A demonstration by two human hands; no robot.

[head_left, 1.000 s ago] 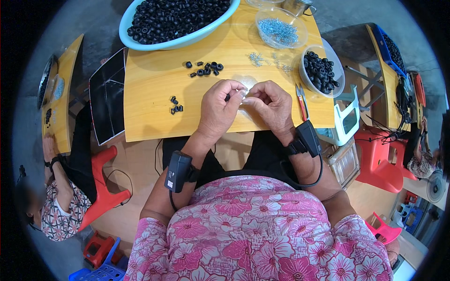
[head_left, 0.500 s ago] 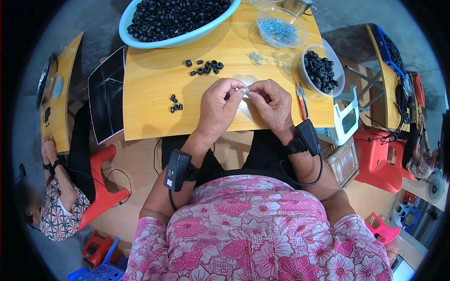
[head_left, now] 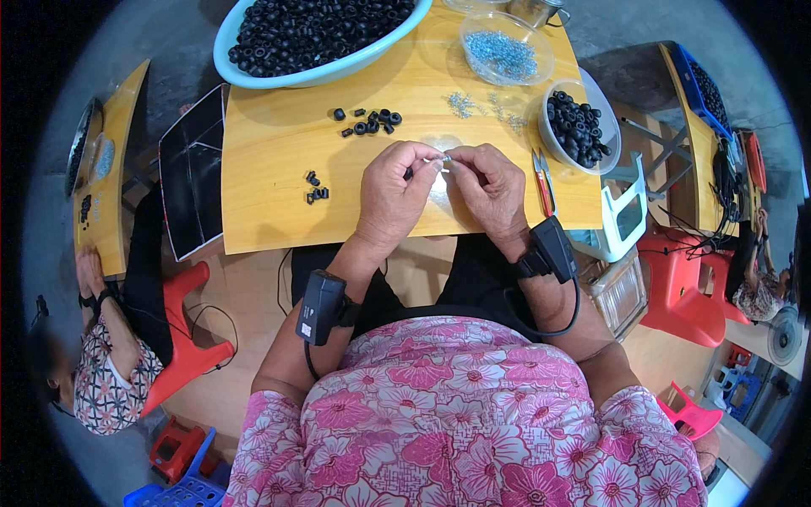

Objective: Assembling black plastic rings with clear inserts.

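Note:
My left hand and my right hand meet over the front middle of a yellow wooden table. Between their fingertips is a small silver metal piece, and my left fingers also pinch a small black rubber ring. Both hands are closed around these parts. Loose black rings lie just beyond my hands, and a few joined ones lie to the left. Small silver parts are scattered ahead.
A large light-blue basin of black rings stands at the back, a clear bowl of silver parts and a bowl of black rings at the right. Red-handled snips lie by my right hand. Another person sits at the left.
My hands stay together at the same spot; the fingers have shifted only slightly around the small parts.

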